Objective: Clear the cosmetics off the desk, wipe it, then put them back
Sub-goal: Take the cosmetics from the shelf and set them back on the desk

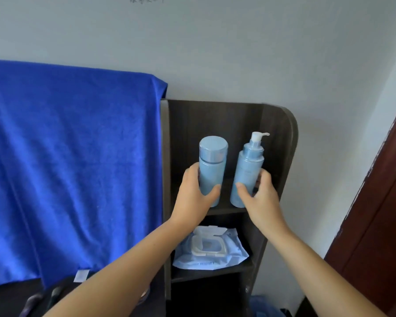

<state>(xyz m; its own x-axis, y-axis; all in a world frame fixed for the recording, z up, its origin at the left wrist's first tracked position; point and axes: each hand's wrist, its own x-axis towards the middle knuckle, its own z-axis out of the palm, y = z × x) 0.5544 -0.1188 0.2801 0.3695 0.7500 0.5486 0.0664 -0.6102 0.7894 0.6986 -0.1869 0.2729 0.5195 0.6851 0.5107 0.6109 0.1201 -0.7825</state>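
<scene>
**Two bottles in hand at the shelf, and not much margin**

I am holding the capped bottle [212, 170] in my left hand [194, 197], fingers and thumb wrapped round its lower half, and the pump bottle [246, 177] in my right hand [258, 200], curled round its lower body the same way. Both are standing upright, side by side and just apart, on or just over the upper shelf [224, 211] of the dark wooden unit [281, 143]; my hands are covering their bases, so I cannot tell whether they are resting or lifted.

The risk, as I am judging it, is working both hands in one narrow compartment: the bottles could knock together, or the pump head [258, 135] could catch the unit's side. Gripping low on tall bottles also leaves them free to tip.

The wipes pack [209, 249] is lying on the shelf below, partly behind my left forearm. A blue towel [71, 161] is hanging at left, covering whatever is behind it. The surface to wipe is barely showing; the dark things at the bottom left are too blurred to name.
</scene>
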